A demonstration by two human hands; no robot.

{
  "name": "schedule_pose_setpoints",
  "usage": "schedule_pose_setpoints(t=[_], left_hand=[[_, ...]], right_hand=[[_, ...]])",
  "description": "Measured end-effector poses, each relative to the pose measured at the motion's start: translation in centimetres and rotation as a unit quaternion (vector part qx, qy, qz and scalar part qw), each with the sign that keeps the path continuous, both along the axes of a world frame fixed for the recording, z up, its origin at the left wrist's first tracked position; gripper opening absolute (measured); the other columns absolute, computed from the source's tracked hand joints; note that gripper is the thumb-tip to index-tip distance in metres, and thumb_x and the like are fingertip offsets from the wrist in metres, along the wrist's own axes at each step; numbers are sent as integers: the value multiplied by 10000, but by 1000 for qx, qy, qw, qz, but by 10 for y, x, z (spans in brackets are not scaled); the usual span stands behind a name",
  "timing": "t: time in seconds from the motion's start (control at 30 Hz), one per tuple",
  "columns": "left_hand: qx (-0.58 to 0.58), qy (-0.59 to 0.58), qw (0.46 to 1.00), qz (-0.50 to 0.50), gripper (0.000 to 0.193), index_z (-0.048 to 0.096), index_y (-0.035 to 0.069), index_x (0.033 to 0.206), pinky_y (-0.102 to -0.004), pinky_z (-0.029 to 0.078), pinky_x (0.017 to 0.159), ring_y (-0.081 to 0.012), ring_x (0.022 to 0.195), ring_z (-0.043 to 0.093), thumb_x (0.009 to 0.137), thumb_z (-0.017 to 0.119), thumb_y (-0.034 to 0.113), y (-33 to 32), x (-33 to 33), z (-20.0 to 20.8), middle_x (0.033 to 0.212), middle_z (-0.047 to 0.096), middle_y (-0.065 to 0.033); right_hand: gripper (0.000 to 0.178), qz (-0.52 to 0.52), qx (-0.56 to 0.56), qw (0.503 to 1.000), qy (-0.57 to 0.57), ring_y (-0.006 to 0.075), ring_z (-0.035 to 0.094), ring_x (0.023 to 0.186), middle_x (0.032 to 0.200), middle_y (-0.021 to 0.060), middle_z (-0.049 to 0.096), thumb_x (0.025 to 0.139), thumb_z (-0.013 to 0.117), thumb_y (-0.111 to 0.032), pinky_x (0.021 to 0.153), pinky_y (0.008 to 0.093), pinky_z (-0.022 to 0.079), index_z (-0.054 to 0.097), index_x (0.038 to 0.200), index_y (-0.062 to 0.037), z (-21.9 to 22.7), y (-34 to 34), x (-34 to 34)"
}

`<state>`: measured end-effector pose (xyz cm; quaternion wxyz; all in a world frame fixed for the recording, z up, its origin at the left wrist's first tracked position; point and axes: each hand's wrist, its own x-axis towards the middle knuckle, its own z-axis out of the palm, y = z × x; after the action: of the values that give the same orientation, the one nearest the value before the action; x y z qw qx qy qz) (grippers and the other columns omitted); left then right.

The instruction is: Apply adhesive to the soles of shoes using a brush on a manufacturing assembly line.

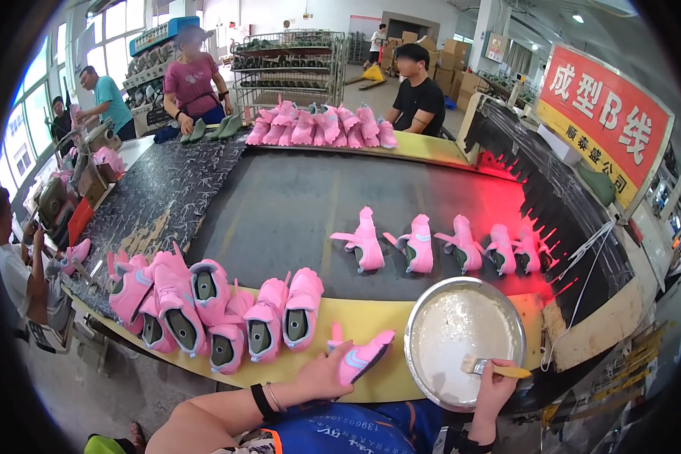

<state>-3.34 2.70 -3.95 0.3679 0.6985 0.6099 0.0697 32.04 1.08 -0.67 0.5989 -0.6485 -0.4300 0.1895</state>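
My left hand (321,376) is closed around a pink shoe upper (365,357), tilted on its side with its dark underside turned to the right. A brush (513,371) with a yellow handle is pinched in my right hand (495,390). Its bristles rest in the white paste (458,333) inside a round metal bowl (412,356). Left of my left hand, several pink shoe uppers (180,306) stand crowded on the yellow table edge (386,309).
A dark conveyor belt (280,204) carries a row of pink shoe uppers (418,246) toward a red-lit, fringed tunnel (541,212). More uppers (318,125) line the far edge. Two people (418,94) are across the belt, one handling green shoe lasts (197,130). A red sign (613,113) stands right.
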Motion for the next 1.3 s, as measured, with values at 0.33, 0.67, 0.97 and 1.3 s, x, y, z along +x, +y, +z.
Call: schedule_pose_setpoints(t=[0.33,0.67,0.97,1.3], left_hand=[[-147,-581,790,129,938,230,68,1583,-348,534,968,-244,1176,610,815,746,227,-9,-10,15,1366,539,-168],[-240,-553,797,46,871,265,-7,1551,-322,502,1018,-224,1245,587,845,666,309,4,32,77,1408,525,-179],[-370,-514,773,1,662,313,-33,1533,-299,428,1091,-187,1306,537,967,534,230,23,65,98,1473,497,-156],[-440,-456,773,-35,647,325,-34,1543,-266,410,1091,-140,1295,539,1011,507,285,35,95,106,1468,518,-120]], right_hand=[[251,-6,-129,931,-341,387,676,811,870,172,689,843,775,-273,702,452,532,692,932,-53,-4,12,12],[176,6,-197,949,-247,237,703,694,769,104,701,825,798,-166,638,336,537,710,922,-48,-2,14,14],[161,-57,-89,974,-198,272,681,713,829,101,691,798,811,-121,667,347,526,721,911,-51,34,7,26],[225,207,144,929,-272,258,643,825,902,50,681,746,789,-49,713,351,520,746,959,-105,89,-5,17]])
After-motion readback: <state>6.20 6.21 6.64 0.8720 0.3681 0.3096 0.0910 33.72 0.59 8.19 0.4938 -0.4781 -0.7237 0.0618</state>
